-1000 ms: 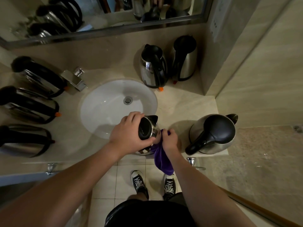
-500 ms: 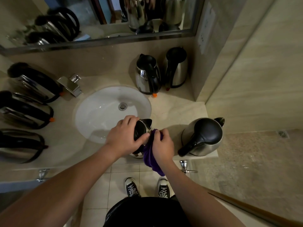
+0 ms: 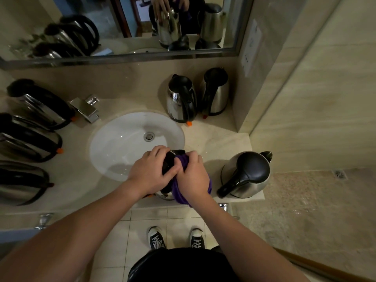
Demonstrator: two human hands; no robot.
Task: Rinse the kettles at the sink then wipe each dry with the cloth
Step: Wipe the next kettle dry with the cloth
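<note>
A steel kettle with a black lid (image 3: 168, 163) stands at the counter's front edge, beside the white sink (image 3: 122, 147). My left hand (image 3: 151, 171) grips its top from the left. My right hand (image 3: 192, 177) holds a purple cloth (image 3: 181, 192) bunched against the kettle's right side, so most of the body is hidden. Another closed kettle (image 3: 247, 176) stands just to the right. Two more kettles (image 3: 181, 98) (image 3: 215, 92) stand behind the sink, and three (image 3: 38, 104) (image 3: 28, 139) (image 3: 22, 183) line the left counter.
A chrome tap (image 3: 86, 108) sits left of the basin. A mirror (image 3: 122, 27) runs along the back wall, and a tiled wall corner (image 3: 264, 88) closes the counter on the right. Below the counter edge are floor tiles and my shoes (image 3: 156, 238).
My right hand with the cloth has moved up and over the kettle's right side and top. My left hand keeps its grip. The camera has tilted, so the scene sits lower in view.
</note>
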